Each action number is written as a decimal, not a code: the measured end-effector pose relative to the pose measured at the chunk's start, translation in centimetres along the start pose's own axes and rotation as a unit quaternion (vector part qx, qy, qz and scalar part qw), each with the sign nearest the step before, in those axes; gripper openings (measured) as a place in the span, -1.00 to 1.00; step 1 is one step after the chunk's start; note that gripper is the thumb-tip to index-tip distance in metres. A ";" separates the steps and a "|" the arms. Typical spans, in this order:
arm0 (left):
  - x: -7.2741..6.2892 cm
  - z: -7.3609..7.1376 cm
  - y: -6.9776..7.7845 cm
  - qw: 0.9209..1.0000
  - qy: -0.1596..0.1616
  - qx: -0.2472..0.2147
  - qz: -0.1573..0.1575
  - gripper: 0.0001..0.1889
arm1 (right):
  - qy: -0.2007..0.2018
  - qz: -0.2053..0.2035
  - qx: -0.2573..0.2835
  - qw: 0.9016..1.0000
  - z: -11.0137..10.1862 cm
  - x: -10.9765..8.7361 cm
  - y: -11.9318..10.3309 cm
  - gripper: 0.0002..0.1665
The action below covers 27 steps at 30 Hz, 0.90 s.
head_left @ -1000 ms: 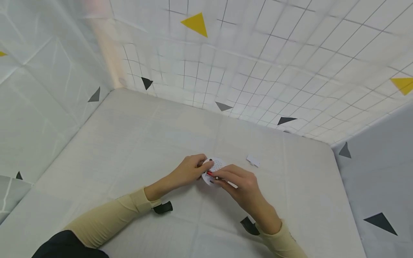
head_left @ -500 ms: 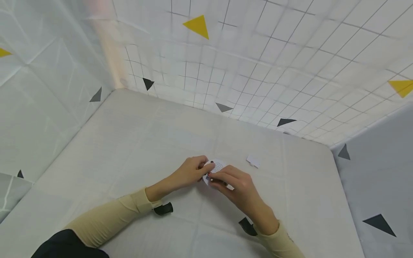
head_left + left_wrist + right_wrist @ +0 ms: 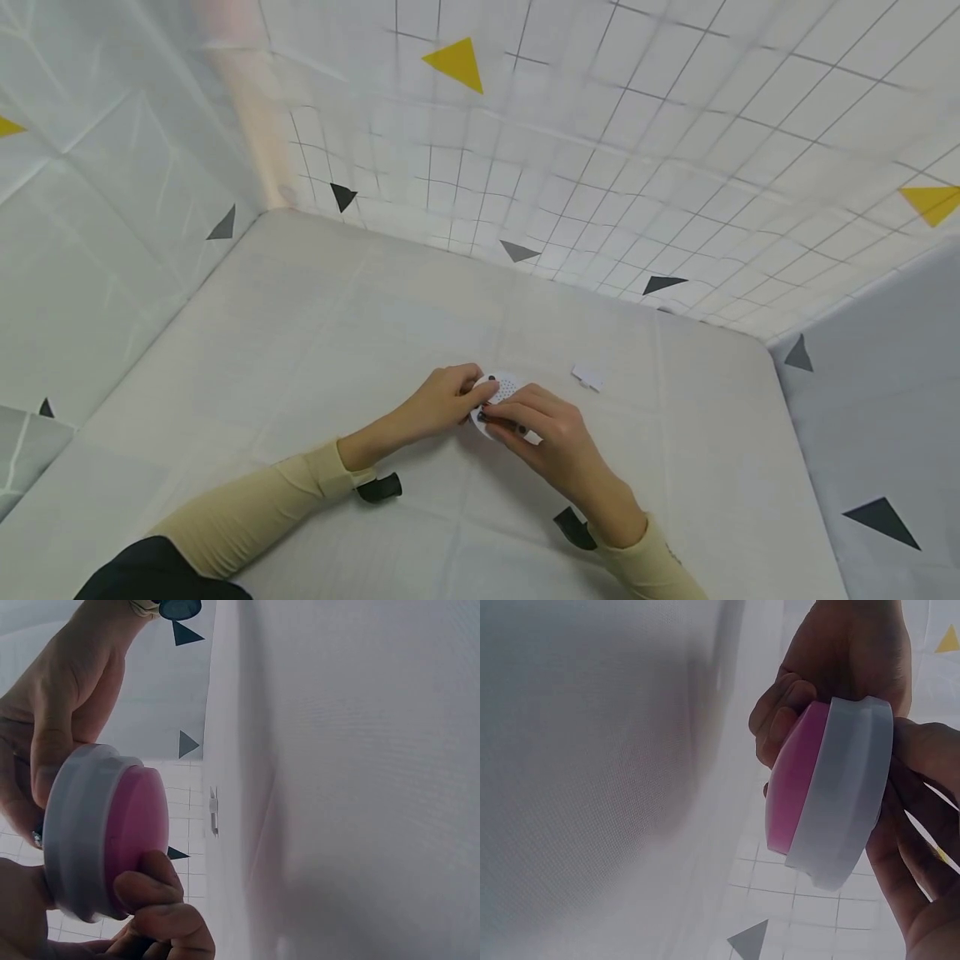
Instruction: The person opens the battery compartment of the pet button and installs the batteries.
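While the pale worktop [image 3: 360, 333] spreads below, the left hand [image 3: 446, 398] grips a round device [image 3: 847, 787] above it, thumb on the perforated white face, fingers curled against the pink dome. The right hand [image 3: 558, 429] seems to pinch something at that face. The device looks light and stiff, probably hard plastic; the smooth dome may slip, so the stepped white rim offers the surer hold. Lying farther off, a small white plate [image 3: 587, 377] looks thin, perhaps brittle, best lifted by its edges. The dark piece [image 3: 522, 430] between the right fingers is too small to identify.
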<state>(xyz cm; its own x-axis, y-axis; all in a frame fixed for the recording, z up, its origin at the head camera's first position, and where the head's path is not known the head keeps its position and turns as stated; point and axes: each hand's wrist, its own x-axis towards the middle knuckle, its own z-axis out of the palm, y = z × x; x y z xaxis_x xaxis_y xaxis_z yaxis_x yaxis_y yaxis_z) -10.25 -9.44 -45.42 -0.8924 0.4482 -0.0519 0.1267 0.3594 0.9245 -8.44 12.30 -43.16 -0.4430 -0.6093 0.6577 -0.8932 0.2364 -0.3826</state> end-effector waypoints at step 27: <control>0.3 0.0 -0.4 1.000 0.012 0.003 -0.007 -0.66 | -0.012 -0.026 -0.017 0.999 -0.1 0.1 0.1 -0.48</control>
<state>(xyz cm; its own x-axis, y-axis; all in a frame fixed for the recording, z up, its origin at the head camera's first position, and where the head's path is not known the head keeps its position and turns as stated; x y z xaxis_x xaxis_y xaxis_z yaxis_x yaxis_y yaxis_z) -10.56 -9.47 -45.81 -0.9042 0.4234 -0.0565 0.1160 0.3707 0.9215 -8.55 12.38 -43.07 -0.3951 -0.6385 0.6605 -0.9169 0.2303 -0.3259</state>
